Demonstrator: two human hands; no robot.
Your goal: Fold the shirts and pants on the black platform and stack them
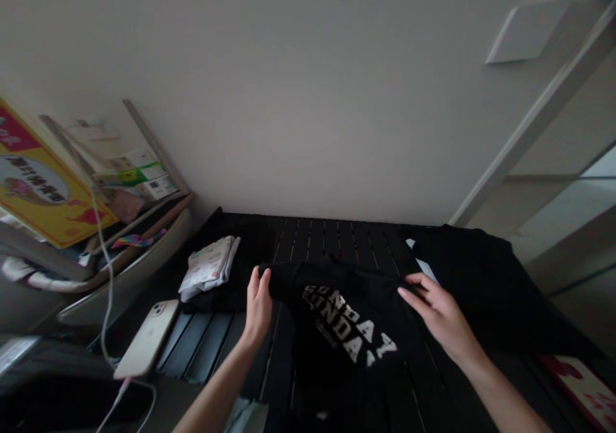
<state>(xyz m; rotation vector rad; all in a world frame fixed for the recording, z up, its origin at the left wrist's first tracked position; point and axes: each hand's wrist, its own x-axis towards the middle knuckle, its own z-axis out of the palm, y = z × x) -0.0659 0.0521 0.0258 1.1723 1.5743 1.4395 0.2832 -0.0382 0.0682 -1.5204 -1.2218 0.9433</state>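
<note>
A black garment with white lettering (346, 321) is stretched between my hands above a dark slatted table (312, 237). My left hand (260, 301) pinches its upper left corner between thumb and fingers. At the upper right corner, my right hand (436, 308) grips the cloth with thumb and fingers. The lower part of the garment hangs toward me and blends into the dark surface. To the left lies a small stack of folded light clothes (209, 266) on dark cloth. More black cloth (481, 279) is spread on the table's right side, beyond my right hand.
A white phone (147, 340) with a charging cable (110, 292) lies at the table's left edge. Farther left, a cart holds boxes (139, 176) and a yellow package (43, 183). A red and white item (582, 385) sits at the lower right. A wall (312, 99) rises behind the table.
</note>
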